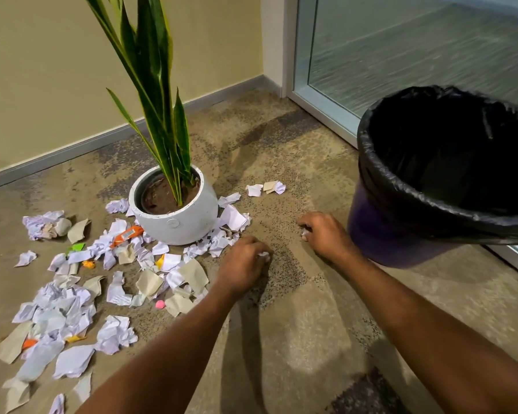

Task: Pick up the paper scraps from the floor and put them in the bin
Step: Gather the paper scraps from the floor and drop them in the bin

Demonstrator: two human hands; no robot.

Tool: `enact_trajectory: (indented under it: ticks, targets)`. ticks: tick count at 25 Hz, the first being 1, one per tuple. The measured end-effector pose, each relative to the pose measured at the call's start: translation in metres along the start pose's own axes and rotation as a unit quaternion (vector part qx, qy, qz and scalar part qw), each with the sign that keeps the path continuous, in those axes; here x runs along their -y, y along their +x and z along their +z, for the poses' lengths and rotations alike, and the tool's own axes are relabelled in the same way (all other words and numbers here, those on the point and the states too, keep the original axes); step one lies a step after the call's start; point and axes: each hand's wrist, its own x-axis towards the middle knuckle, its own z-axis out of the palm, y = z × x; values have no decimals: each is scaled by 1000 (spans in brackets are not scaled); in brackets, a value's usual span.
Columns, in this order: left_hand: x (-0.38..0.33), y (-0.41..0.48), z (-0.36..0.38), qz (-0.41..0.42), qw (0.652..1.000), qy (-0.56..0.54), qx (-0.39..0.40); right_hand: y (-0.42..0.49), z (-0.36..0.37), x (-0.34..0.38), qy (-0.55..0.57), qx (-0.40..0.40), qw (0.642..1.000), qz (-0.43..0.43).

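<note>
Both of the person's bare arms reached forward and down to the carpeted floor (284, 333). The left hand (242, 265) rested low on the carpet just right of the litter, its fingers curled around a crumpled white scrap (263, 256) that showed at the fingertips. The right hand (325, 231) sat farther off and to the right, close beside the bin (380, 234), with its fingers closed on a small white scrap (305, 233). The bin, purple and lined with a black bag (374, 174) folded over its rim, stood on the right near a glass panel (416, 49). Most of the paper scraps (69, 312), white and beige and mostly crumpled, lay spread over the floor on the left and near side, reaching up around the base of a white round pot (180, 224). A snake plant (153, 85) rose from the soil in that pot. A few more pieces (266, 188) lay apart on the far side, between the pot and the bin. Among the litter lay an orange wrapper (127, 234) touching the pot, a green bit (77, 247) and a small pink ball (160, 304). A beige wall (48, 73) with a grey skirting ran behind.
</note>
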Motion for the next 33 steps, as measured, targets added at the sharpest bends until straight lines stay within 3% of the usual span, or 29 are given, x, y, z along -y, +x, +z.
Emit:
enact_trajectory:
  ticks: [4, 12, 18, 21, 24, 26, 30, 33]
  targets:
    - [3, 3, 12, -32, 996, -48, -71, 11, 13, 0, -30, -35, 999, -9]
    - [8, 24, 26, -44, 989, -77, -114, 56, 24, 0, 69, -85, 992, 69]
    - [-1, 21, 53, -87, 984, -31, -153, 122, 29, 32, 163, -92, 982, 34]
    - [1, 25, 57, -88, 982, -16, -164, 138, 44, 39, 92, -71, 993, -23]
    - [3, 28, 61, -79, 983, 9, -164, 142, 59, 41, 34, 30, 998, -39]
    - [5, 28, 63, -78, 983, 16, -167, 141, 72, 42, -17, 54, 996, -68]
    - [6, 29, 66, -79, 983, 18, -167, 130, 85, 45, -146, -69, 980, -119]
    - [5, 28, 65, -80, 982, 14, -169, 126, 89, 47, -155, -115, 971, -141]
